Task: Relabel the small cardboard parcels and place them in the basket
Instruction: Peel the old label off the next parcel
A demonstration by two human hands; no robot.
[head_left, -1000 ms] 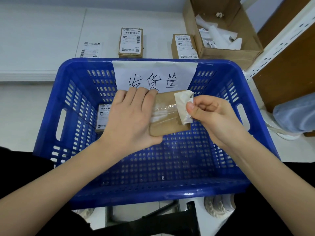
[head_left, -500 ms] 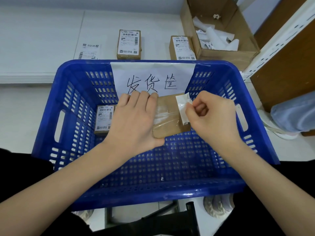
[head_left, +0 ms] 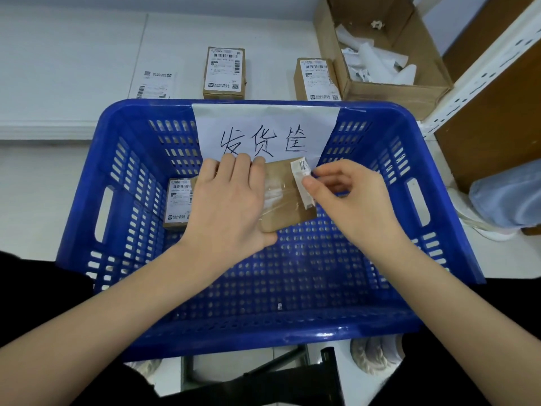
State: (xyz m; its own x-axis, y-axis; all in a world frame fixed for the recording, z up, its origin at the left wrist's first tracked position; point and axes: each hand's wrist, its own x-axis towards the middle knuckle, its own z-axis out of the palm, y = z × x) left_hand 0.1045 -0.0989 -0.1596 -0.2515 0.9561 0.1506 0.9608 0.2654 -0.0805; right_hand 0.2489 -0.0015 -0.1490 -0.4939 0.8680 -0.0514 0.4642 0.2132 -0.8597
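Over the blue basket point(head_left: 87, 230) our left hand point(head_left: 228, 206) grips the cardboard parcel point(head_left: 285, 200), fingers wrapped round it, while our right hand point(head_left: 348, 197) pinches its half-peeled label point(head_left: 303, 183) between thumb and forefinger.

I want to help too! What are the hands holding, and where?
The left hand grips the parcel by its left side. The right hand pinches the white label at the parcel's right edge.
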